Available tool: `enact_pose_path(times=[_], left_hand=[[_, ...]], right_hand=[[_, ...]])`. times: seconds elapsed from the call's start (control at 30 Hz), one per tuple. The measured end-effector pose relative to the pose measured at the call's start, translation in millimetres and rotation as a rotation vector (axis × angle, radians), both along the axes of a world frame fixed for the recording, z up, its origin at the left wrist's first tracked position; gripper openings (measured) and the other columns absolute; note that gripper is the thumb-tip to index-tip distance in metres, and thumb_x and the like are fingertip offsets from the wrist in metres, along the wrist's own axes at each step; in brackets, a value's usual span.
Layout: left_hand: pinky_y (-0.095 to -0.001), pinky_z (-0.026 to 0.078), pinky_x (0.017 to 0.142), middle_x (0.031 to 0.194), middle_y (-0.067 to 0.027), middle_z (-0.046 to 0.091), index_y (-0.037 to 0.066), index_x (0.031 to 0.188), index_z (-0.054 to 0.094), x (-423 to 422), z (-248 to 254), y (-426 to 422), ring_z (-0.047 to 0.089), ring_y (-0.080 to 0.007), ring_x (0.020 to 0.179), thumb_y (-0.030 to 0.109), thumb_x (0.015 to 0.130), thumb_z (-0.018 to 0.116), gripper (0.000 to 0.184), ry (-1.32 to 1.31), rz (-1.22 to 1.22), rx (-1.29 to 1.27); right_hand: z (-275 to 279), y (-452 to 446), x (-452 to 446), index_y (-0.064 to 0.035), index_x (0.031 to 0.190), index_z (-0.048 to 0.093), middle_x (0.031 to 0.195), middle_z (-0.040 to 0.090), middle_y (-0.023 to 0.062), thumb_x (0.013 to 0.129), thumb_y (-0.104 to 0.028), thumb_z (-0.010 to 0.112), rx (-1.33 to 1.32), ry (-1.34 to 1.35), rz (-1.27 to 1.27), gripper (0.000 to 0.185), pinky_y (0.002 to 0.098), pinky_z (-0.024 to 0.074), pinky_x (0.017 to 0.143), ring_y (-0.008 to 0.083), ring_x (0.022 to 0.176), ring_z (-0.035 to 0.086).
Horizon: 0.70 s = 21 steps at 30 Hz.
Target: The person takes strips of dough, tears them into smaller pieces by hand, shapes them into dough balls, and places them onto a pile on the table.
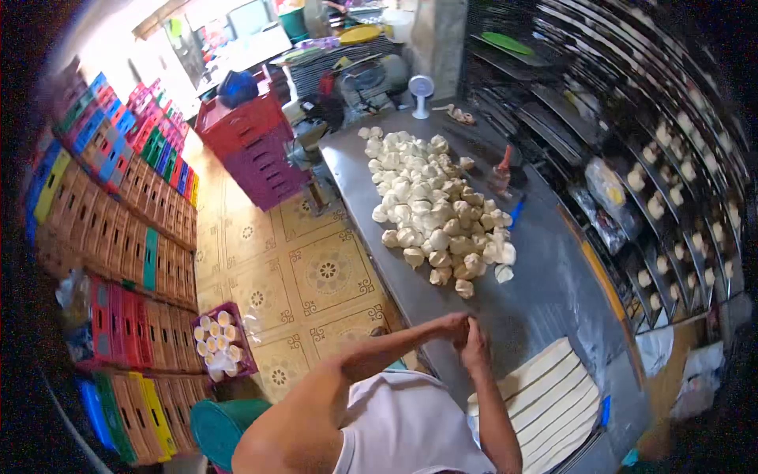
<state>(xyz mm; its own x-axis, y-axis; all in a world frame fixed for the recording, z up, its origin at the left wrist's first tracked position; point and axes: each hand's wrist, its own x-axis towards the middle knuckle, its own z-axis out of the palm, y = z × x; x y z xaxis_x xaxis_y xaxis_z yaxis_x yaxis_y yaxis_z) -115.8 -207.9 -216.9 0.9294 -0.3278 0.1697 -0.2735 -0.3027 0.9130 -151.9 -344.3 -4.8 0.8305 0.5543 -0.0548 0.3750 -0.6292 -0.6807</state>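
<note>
My left hand (452, 328) and my right hand (475, 346) meet above the metal table (545, 292), in front of my chest. Both have their fingers closed and pressed together; what is between them, if anything, is hidden. Just beyond lies a large heap of pale dough balls (430, 201), with a few loose ones at its near edge. Long flat dough strips (545, 403) lie side by side next to my right forearm, on the near right part of the table.
Tall racks (671, 182) with trays of dough balls line the right side. A small white fan (421, 95) stands at the table's far end. Stacked crates (118, 229) fill the left wall; red and purple crates (257, 142) stand beyond the tiled floor (316, 268).
</note>
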Motion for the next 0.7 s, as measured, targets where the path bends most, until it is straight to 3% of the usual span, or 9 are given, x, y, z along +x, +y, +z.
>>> enact_pose_path(times=[0.07,0.17,0.23,0.3,0.43,0.53,0.6,0.63,0.7], left_hand=[[-0.0413,0.053,0.080,0.092,-0.0220,0.069,0.003,0.102,0.068,-25.8,87.4,22.3,0.068,-0.0334,0.086,0.032,0.076,0.074,0.039,0.426,-0.068,0.026],[-0.0427,0.054,0.076,0.088,-0.0228,0.069,0.003,0.089,0.071,-48.1,101.3,10.6,0.068,-0.0371,0.086,0.030,0.075,0.073,0.031,0.331,0.298,-0.052],[-0.0467,0.054,0.075,0.090,-0.0240,0.069,0.001,0.088,0.070,-40.9,103.9,6.3,0.067,-0.0413,0.088,0.031,0.076,0.070,0.032,0.206,0.071,0.222],[-0.0502,0.054,0.074,0.089,-0.0248,0.069,-0.001,0.084,0.069,-41.4,103.0,12.4,0.067,-0.0438,0.088,0.032,0.080,0.065,0.034,0.123,0.232,0.133],[-0.0522,0.053,0.074,0.091,-0.0255,0.069,0.002,0.086,0.070,-35.4,134.3,-13.7,0.066,-0.0457,0.087,0.033,0.086,0.059,0.033,0.358,0.410,0.023],[-0.0524,0.052,0.071,0.085,-0.0268,0.066,0.003,0.085,0.068,-32.2,166.9,-22.3,0.065,-0.0460,0.082,0.033,0.086,0.059,0.031,0.321,0.424,0.081],[-0.0528,0.051,0.067,0.081,-0.0256,0.066,0.005,0.087,0.067,-25.7,192.3,-9.4,0.064,-0.0464,0.076,0.030,0.084,0.063,0.026,0.299,0.430,0.204],[-0.0528,0.051,0.067,0.081,-0.0256,0.066,0.005,0.087,0.067,-27.9,188.2,-11.6,0.064,-0.0464,0.076,0.030,0.084,0.063,0.026,0.298,0.427,0.210],[-0.0534,0.051,0.064,0.078,-0.0247,0.066,0.005,0.084,0.068,-30.4,169.4,-10.4,0.064,-0.0463,0.073,0.033,0.084,0.062,0.029,0.146,0.365,0.210]], right_hand=[[-4.8,-13.8,-11.0,-0.0004,0.134,0.048,0.130,0.051,0.0236,0.079,-0.006,0.068,-0.043,-0.028,0.012,0.059,0.0465,0.0429,0.100,0.0428,0.120,0.050],[1.8,-20.1,-15.4,-0.0006,0.132,0.051,0.126,0.051,0.0228,0.077,-0.012,0.074,-0.206,-0.086,0.057,0.061,0.0476,0.0442,0.098,0.0429,0.118,0.051],[-6.1,-21.6,-13.1,-0.0007,0.132,0.050,0.124,0.052,0.0221,0.075,-0.013,0.076,-0.326,-0.132,0.120,0.064,0.0481,0.0431,0.100,0.0427,0.118,0.051],[-28.2,-18.0,-4.3,-0.0006,0.131,0.050,0.123,0.053,0.0212,0.067,-0.006,0.078,-0.046,0.017,-0.052,0.070,0.0490,0.0411,0.101,0.0415,0.116,0.051],[-5.5,-14.3,-4.3,-0.0009,0.133,0.047,0.125,0.056,0.0172,0.070,-0.009,0.079,-0.099,-0.157,-0.079,0.071,0.0468,0.0438,0.099,0.0356,0.117,0.054],[-15.0,-7.5,10.6,-0.0023,0.134,0.045,0.127,0.056,0.0136,0.074,-0.010,0.079,0.253,0.151,-0.109,0.069,0.0430,0.0456,0.099,0.0280,0.115,0.056],[-99.3,-26.8,39.9,-0.0017,0.126,0.049,0.126,0.057,0.0123,0.078,-0.006,0.074,0.938,0.986,-0.389,0.055,0.0394,0.0474,0.095,0.0228,0.110,0.056],[-109.6,-36.3,33.8,-0.0017,0.126,0.049,0.126,0.057,0.0123,0.078,-0.006,0.074,0.945,0.987,-0.390,0.055,0.0394,0.0474,0.095,0.0228,0.110,0.056],[-121.3,-45.4,26.2,-0.0011,0.118,0.053,0.111,0.063,0.0157,0.078,-0.008,0.071,0.046,0.487,-0.345,0.045,0.0394,0.0500,0.087,0.0239,0.100,0.060]])
